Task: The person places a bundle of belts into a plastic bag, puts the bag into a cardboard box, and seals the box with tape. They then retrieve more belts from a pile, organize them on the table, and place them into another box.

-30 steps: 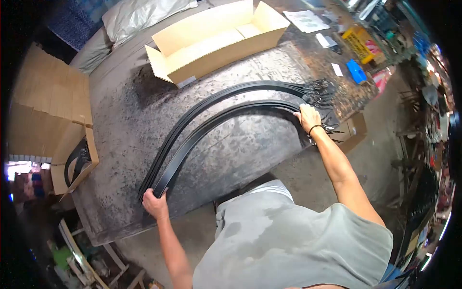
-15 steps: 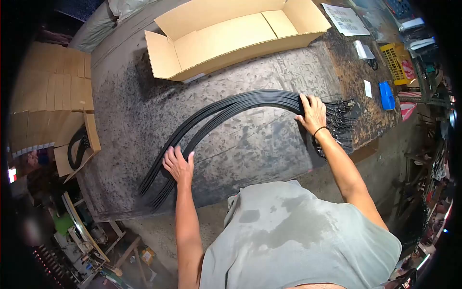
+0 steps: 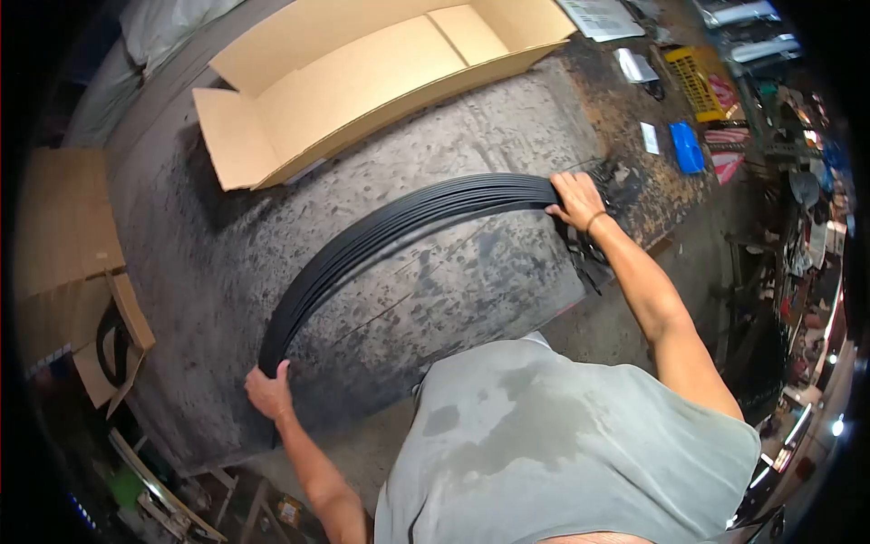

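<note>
A bundle of long black strips (image 3: 390,222) arches over the dark, stained table (image 3: 435,290). At its lower left end my left hand (image 3: 269,390) is closed around the strips, thumb on the inner side. My right hand (image 3: 576,199) grips the other end of the bundle, with fingers over the top and a dark band at the wrist. Beyond the right hand, dark pieces at the strips' ends lie partly hidden behind the hand and forearm.
An open cardboard box (image 3: 362,100) lies behind the strips. Stacked cartons (image 3: 68,218) stand at the left, one holding black loops (image 3: 111,344). A blue object (image 3: 686,148), a yellow basket (image 3: 696,83) and papers (image 3: 603,18) are at the back right.
My left hand has slid down and left to the strips' end and closed on them. The two spread groups of strips are now gathered into one bundle. The camera view has shifted.
</note>
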`<state>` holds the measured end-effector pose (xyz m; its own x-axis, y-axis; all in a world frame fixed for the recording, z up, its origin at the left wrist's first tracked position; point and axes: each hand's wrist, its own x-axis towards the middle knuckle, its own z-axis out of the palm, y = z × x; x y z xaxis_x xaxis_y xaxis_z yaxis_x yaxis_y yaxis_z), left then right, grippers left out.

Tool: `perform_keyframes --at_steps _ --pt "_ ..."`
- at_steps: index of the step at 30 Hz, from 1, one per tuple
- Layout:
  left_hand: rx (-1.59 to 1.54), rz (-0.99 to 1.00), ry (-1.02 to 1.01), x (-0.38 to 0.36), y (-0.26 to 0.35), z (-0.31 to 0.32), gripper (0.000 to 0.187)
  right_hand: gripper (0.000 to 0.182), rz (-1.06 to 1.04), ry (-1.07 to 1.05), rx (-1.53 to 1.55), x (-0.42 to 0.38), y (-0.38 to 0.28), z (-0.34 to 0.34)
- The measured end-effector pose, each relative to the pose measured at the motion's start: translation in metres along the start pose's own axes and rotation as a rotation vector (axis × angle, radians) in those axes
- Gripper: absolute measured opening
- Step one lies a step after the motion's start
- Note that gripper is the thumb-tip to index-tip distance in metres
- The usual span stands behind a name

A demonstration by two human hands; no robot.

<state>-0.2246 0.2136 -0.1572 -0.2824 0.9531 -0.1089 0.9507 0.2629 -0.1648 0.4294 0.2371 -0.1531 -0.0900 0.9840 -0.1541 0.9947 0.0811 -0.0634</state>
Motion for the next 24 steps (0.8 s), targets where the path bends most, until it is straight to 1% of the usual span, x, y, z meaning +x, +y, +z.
perform_keyframes --at_steps 1,2,3,4,5,6,7,8,9,10,11,12,13,14,15,16,17,18,19,20,21,24 --pt "0.020 0.039 0.082 0.005 -0.012 -0.005 0.069 0.054 0.026 -0.073 -0.015 0.009 0.002 -0.003" --pt "0.040 0.027 0.055 0.012 -0.018 -0.020 0.067 0.053 -0.026 -0.071 -0.039 0.017 0.001 -0.009" --pt "0.054 0.069 0.112 0.014 -0.028 -0.031 0.066 0.050 -0.075 -0.087 -0.041 0.024 -0.006 -0.016" --pt "0.083 0.095 0.147 0.020 -0.047 -0.030 0.067 0.046 -0.133 -0.027 0.012 0.026 -0.012 -0.018" --pt "0.131 0.073 0.133 0.022 -0.052 -0.041 0.067 0.045 -0.209 0.019 0.046 0.028 -0.020 -0.020" --pt "0.098 0.063 0.164 0.021 -0.057 -0.048 0.069 0.044 -0.215 0.026 0.000 0.030 -0.033 -0.020" --pt "0.125 -0.018 0.059 0.021 -0.060 -0.052 0.072 0.046 -0.235 0.036 0.025 0.033 -0.041 -0.011" --pt "0.111 -0.003 0.075 0.019 -0.066 -0.041 0.072 0.046 -0.206 0.030 -0.002 0.033 -0.055 -0.008" --pt "0.201 -0.079 -0.002 0.016 -0.069 -0.027 0.078 0.048 -0.169 -0.009 -0.077 0.035 -0.065 0.010" --pt "0.287 -0.157 -0.074 0.021 -0.071 -0.014 0.084 0.052 -0.074 -0.032 -0.092 0.030 -0.074 0.026" --pt "0.305 -0.144 -0.099 0.015 -0.048 -0.017 0.095 0.059 -0.029 0.032 -0.106 0.023 -0.081 0.030" --pt "0.234 0.024 -0.006 0.015 -0.026 -0.019 0.099 0.066 0.017 0.091 -0.120 0.013 -0.089 0.024" --pt "0.165 0.195 0.083 0.017 -0.002 -0.019 0.104 0.072 0.052 0.103 -0.064 -0.001 -0.095 0.018" --pt "0.083 0.372 0.132 0.019 0.027 -0.017 0.107 0.078 0.084 0.109 -0.006 -0.019 -0.103 0.006" --pt "0.007 0.511 0.243 0.013 0.065 -0.020 0.108 0.084 0.091 0.132 0.028 -0.036 -0.105 0.008" --pt "-0.063 0.581 0.194 0.008 0.102 -0.028 0.107 0.083 0.084 0.167 0.030 -0.056 -0.105 0.006" --pt "-0.211 0.681 0.138 -0.001 0.144 -0.046 0.104 0.083 0.144 0.150 0.017 -0.075 -0.103 0.008" --pt "-0.298 0.824 0.251 -0.005 0.175 -0.035 0.103 0.082 0.203 0.132 0.007 -0.092 -0.099 0.011" --pt "-0.366 0.906 0.207 -0.014 0.210 -0.044 0.101 0.082 0.261 0.135 -0.010 -0.109 -0.095 0.014" --pt "-0.416 0.953 0.219 -0.025 0.245 -0.045 0.103 0.082 0.319 0.139 -0.025 -0.122 -0.089 0.016" --pt "-0.460 1.004 0.173 -0.034 0.277 -0.049 0.106 0.082 0.349 0.131 -0.029 -0.132 -0.081 0.022" --pt "-0.489 1.165 0.154 -0.064 0.360 -0.063 0.110 0.081 0.359 0.138 -0.044 -0.144 -0.061 0.029"
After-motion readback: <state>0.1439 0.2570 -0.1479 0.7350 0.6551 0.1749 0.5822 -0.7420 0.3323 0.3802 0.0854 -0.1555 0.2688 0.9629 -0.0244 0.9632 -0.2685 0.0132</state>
